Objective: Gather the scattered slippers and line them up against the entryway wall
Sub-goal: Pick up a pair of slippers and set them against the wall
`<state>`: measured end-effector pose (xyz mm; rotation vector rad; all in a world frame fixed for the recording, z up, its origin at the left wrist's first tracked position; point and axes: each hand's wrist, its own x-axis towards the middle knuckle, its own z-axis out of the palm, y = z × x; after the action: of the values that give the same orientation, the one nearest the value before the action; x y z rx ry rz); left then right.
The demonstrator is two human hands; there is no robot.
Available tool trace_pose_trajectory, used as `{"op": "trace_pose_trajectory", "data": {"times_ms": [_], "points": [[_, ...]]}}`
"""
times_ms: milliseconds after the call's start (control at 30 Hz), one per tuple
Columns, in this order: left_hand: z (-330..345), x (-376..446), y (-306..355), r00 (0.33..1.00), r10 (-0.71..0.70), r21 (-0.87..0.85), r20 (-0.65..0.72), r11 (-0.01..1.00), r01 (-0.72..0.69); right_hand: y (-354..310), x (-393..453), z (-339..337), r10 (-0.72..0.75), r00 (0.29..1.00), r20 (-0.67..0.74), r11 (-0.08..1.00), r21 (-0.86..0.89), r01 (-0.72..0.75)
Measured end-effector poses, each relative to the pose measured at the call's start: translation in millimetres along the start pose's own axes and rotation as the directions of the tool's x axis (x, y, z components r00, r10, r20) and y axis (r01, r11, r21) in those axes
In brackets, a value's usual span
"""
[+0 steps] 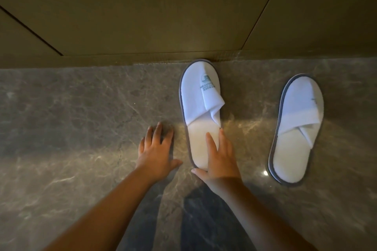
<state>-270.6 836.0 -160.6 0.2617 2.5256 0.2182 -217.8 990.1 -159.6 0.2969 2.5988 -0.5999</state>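
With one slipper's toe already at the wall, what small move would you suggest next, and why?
Probably reach the right hand over to the other slipper and slide it up to the wall. The near slipper already has its toe at the wall's base, while the other lies back from it, slightly angled.
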Motion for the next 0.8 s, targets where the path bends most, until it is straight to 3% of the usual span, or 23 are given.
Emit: {"op": "trace_pose_trajectory", "data": {"times_ms": [100,200,300,433,533,633,800], "points": [[-2,-1,16,0.997,0.026,-0.070,-0.077,0.997,-0.032,9,-7,-14,0.052,0.988,-0.144,0.995,0.094,-0.039],[-1,0,44,0.985,0.134,-0.060,-0.113,0.988,-0.141,37,-19,-30,0.182,0.920,-0.348,0.983,0.079,-0.165],[2,4,68,0.962,0.260,0.027,-0.079,0.966,-0.259,78,-30,-41,0.328,0.889,-0.319,0.928,-0.068,-0.367],[5,6,79,0.966,0.258,0.123,0.016,0.958,-0.258,111,-37,-49,0.516,0.814,-0.269,0.847,0.020,-0.530],[5,6,80,0.969,0.245,0.152,0.040,0.957,-0.248,116,-34,-50,0.574,0.784,-0.236,0.818,0.189,-0.543],[5,6,82,0.969,0.243,0.166,0.046,0.955,-0.247,118,-31,-50,0.567,0.790,-0.233,0.821,0.240,-0.518],[5,7,83,0.971,0.237,0.174,0.033,0.955,-0.239,114,-34,-44,0.374,0.903,-0.211,0.926,0.147,-0.349]]}}
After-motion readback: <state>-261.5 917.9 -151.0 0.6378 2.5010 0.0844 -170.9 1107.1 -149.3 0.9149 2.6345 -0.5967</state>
